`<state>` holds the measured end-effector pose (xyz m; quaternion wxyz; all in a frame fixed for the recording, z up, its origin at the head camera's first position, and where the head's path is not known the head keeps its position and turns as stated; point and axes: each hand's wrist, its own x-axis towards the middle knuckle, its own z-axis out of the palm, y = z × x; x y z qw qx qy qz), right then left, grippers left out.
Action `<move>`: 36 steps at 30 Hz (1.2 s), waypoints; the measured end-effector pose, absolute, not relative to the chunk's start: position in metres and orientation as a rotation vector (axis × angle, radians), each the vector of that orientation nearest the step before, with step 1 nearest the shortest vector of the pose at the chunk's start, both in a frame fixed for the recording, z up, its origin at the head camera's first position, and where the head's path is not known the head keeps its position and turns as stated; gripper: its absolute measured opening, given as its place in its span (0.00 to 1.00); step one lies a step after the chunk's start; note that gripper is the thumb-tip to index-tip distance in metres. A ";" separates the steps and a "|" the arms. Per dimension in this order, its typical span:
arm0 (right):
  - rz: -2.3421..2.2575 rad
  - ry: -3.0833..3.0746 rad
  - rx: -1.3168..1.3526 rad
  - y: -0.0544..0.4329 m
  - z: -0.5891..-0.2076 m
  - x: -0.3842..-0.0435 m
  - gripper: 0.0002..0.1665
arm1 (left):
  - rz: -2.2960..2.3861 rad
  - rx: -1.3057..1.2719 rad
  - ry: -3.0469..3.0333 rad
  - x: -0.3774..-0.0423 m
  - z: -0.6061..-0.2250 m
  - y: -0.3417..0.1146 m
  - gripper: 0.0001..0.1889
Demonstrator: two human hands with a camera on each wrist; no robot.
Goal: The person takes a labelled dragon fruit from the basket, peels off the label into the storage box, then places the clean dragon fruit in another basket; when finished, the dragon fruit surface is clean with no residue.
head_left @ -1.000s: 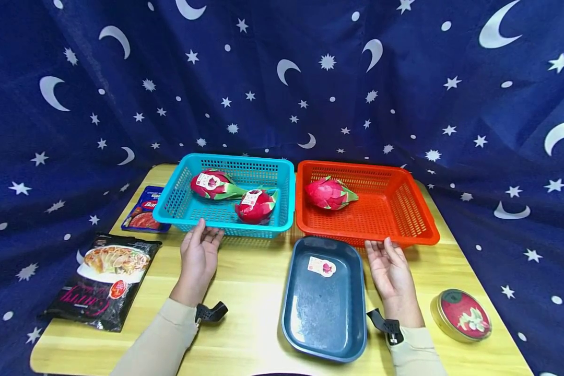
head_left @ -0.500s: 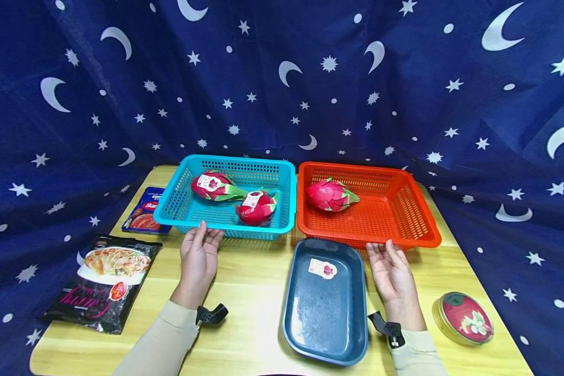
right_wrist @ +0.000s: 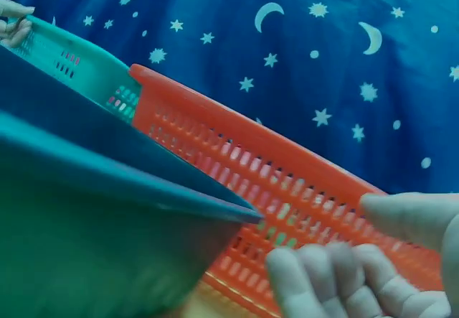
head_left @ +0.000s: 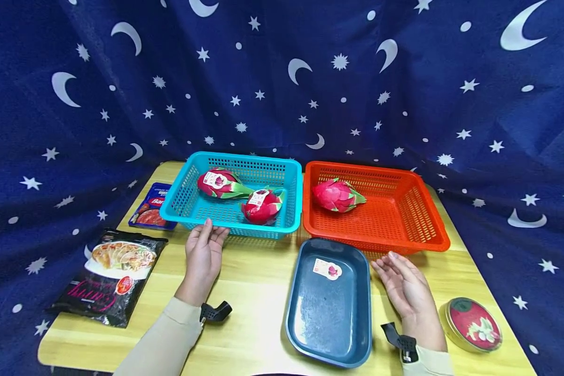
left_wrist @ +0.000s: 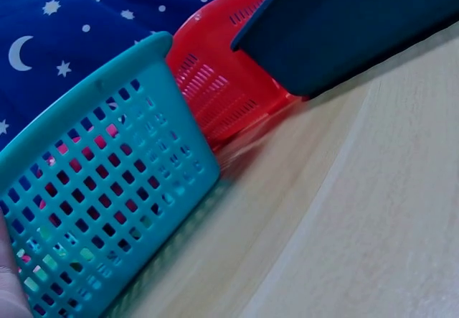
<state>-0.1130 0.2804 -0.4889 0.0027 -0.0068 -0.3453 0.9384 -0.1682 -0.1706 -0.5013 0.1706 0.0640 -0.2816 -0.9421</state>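
Note:
My left hand (head_left: 204,261) is at the front rim of the teal plastic basket (head_left: 244,227), gripping it with the thumb on top and the fingers beneath. Inside that basket lie two dragon fruits, one (head_left: 221,184) at the back left and another (head_left: 262,207) at the front right, both with paper labels. Just in front of the red plastic basket (head_left: 385,219), my right hand (head_left: 406,290) is apart from its rim, palm up, with loosely bent fingers holding nothing. A third dragon fruit (head_left: 337,195) sits at the left in the red basket.
A dark blue tray (head_left: 293,292), with a label (head_left: 327,269) stuck inside, stands between the hands. At left lie a black curry packet (head_left: 113,277) and a blue pouch (head_left: 152,209). A round tin (head_left: 474,324) is at right. A starry curtain (head_left: 263,78) hangs behind.
My right hand has let go of the red basket's front rim and drawn back toward me. The left hand stays at the teal basket. The head view has shifted slightly.

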 end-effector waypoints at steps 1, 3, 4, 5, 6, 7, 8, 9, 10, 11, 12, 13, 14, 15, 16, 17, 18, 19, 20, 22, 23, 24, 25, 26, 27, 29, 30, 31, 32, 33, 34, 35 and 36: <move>2.928 -1.165 -0.020 0.283 -0.488 -0.109 0.14 | -2.679 0.178 -0.794 -0.169 -0.502 -0.170 0.07; 2.851 -1.332 -0.043 0.286 -0.482 -0.100 0.13 | -2.674 0.173 -0.797 -0.169 -0.502 -0.170 0.07; 2.803 -1.412 -0.062 0.287 -0.477 -0.096 0.12 | -2.674 0.171 -0.794 -0.169 -0.502 -0.170 0.08; 2.730 -1.505 -0.078 0.287 -0.472 -0.093 0.10 | -2.677 0.164 -0.793 -0.169 -0.502 -0.170 0.08; 2.644 -1.608 -0.097 0.286 -0.466 -0.091 0.08 | -2.679 0.161 -0.791 -0.169 -0.502 -0.170 0.08; 2.535 -1.716 -0.121 0.284 -0.459 -0.088 0.05 | -2.683 0.155 -0.791 -0.169 -0.501 -0.170 0.08; 2.419 -1.814 -0.139 0.281 -0.451 -0.086 0.03 | -2.682 0.152 -0.791 -0.170 -0.501 -0.169 0.08; 2.307 -1.898 -0.149 0.277 -0.444 -0.086 0.02 | -2.681 0.155 -0.787 -0.170 -0.501 -0.170 0.08; 2.201 -1.965 -0.151 0.271 -0.436 -0.086 0.04 | -2.680 0.159 -0.781 -0.170 -0.500 -0.170 0.08; 2.096 -2.028 -0.151 0.264 -0.428 -0.087 0.07 | -2.678 0.164 -0.778 -0.170 -0.500 -0.170 0.08; 1.995 -2.096 -0.144 0.257 -0.421 -0.089 0.09 | -2.675 0.165 -0.777 -0.170 -0.500 -0.170 0.08; 1.921 -2.139 -0.118 0.248 -0.414 -0.092 0.10 | -2.675 0.165 -0.773 -0.170 -0.500 -0.170 0.08; 1.865 -2.176 -0.076 0.240 -0.409 -0.096 0.10 | -2.678 0.163 -0.771 -0.170 -0.501 -0.170 0.08; 1.810 -2.219 -0.023 0.231 -0.403 -0.100 0.11 | -2.682 0.158 -0.776 -0.170 -0.501 -0.170 0.08; 1.755 -2.271 0.040 0.223 -0.398 -0.104 0.10 | -2.687 0.150 -0.780 -0.170 -0.501 -0.170 0.08; 1.693 -2.325 0.119 0.215 -0.393 -0.109 0.10 | -2.693 0.144 -0.780 -0.170 -0.501 -0.171 0.08; 1.630 -2.374 0.209 0.207 -0.389 -0.114 0.09 | -2.694 0.142 -0.786 -0.170 -0.502 -0.171 0.08; 1.576 -2.409 0.296 0.200 -0.385 -0.121 0.09 | -2.695 0.144 -0.790 -0.169 -0.502 -0.171 0.08; 1.509 -2.445 0.379 0.192 -0.380 -0.127 0.08 | -2.694 0.148 -0.795 -0.169 -0.503 -0.171 0.07; 1.380 -2.484 0.542 0.176 -0.370 -0.142 0.09 | -2.690 0.158 -0.805 -0.167 -0.504 -0.171 0.07; 1.322 -2.494 0.621 0.169 -0.365 -0.150 0.10 | -2.688 0.161 -0.808 -0.167 -0.505 -0.172 0.07; 1.268 -2.502 0.692 0.161 -0.361 -0.158 0.10 | -2.691 0.158 -0.808 -0.167 -0.505 -0.173 0.07; 1.210 -2.513 0.765 0.151 -0.355 -0.167 0.10 | -2.693 0.152 -0.809 -0.167 -0.506 -0.173 0.06; 1.156 -2.527 0.837 0.142 -0.350 -0.177 0.11 | -2.696 0.144 -0.810 -0.167 -0.506 -0.174 0.06; 1.104 -2.547 0.905 0.133 -0.345 -0.186 0.12 | -2.699 0.136 -0.813 -0.167 -0.505 -0.174 0.06; 1.046 -2.606 1.032 0.113 -0.334 -0.205 0.16 | -2.705 0.133 -0.811 -0.167 -0.505 -0.175 0.06; 1.041 -2.638 1.088 0.103 -0.329 -0.215 0.18 | -2.711 0.136 -0.802 -0.168 -0.505 -0.175 0.06; 1.045 -2.671 1.138 0.093 -0.325 -0.225 0.20 | -2.711 0.143 -0.802 -0.168 -0.504 -0.175 0.06; 1.059 -2.708 1.166 0.084 -0.321 -0.234 0.21 | -2.715 0.148 -0.799 -0.168 -0.504 -0.175 0.06; 1.062 -2.750 1.183 0.076 -0.318 -0.243 0.22 | -2.717 0.153 -0.798 -0.168 -0.504 -0.175 0.06; 1.063 -2.793 1.189 0.067 -0.316 -0.252 0.24 | -2.719 0.156 -0.799 -0.168 -0.504 -0.175 0.06; 1.047 -2.832 1.191 0.058 -0.315 -0.261 0.24 | -2.722 0.154 -0.796 -0.168 -0.505 -0.175 0.06; 1.016 -2.872 1.193 0.049 -0.315 -0.269 0.25 | -2.726 0.151 -0.796 -0.169 -0.505 -0.176 0.06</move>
